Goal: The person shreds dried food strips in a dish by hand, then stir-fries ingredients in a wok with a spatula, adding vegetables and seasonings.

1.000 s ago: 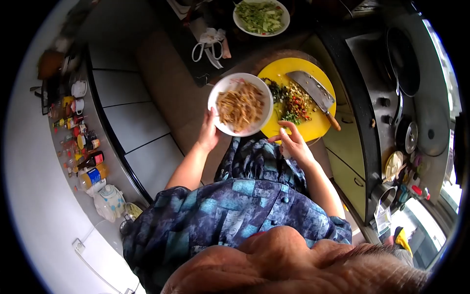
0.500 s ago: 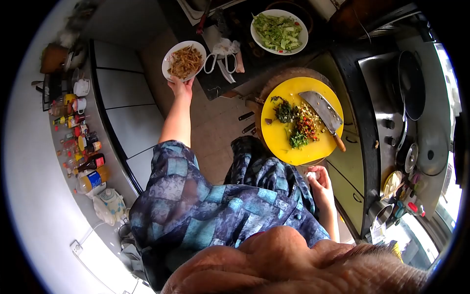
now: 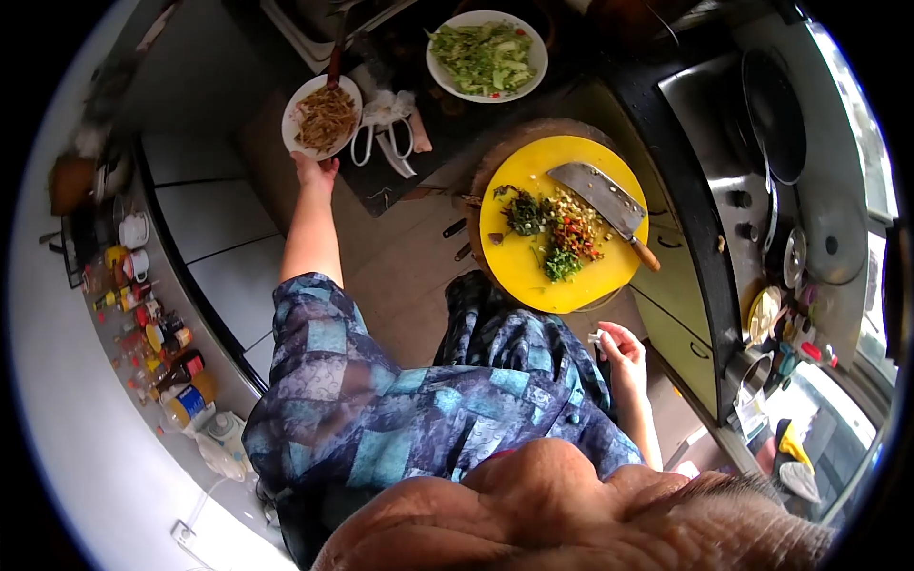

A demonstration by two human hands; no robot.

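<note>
My left hand [image 3: 314,169] grips the near rim of a white bowl [image 3: 322,116] of brown shredded food, at the dark counter's left end. Low on the right, my right hand [image 3: 621,350] is closed on a small white item, too small to name. Beyond it lies a round yellow board [image 3: 519,271] with chopped dark greens, red and pale bits and green herbs. A cleaver [image 3: 598,197] with a wooden handle rests on the board. White-handled scissors [image 3: 388,143] lie just right of the bowl.
A white plate of chopped green vegetables [image 3: 486,57] stands at the back. At right are a stove with a dark pan [image 3: 773,114] and a metal pot [image 3: 748,373]. Bottles [image 3: 181,369] line the left counter. A sink edge [image 3: 295,43] shows at the top left.
The bowl has moved left and away from me in my left hand, from beside the board to the counter. My right hand has drawn back from the board and closed. The view has shifted.
</note>
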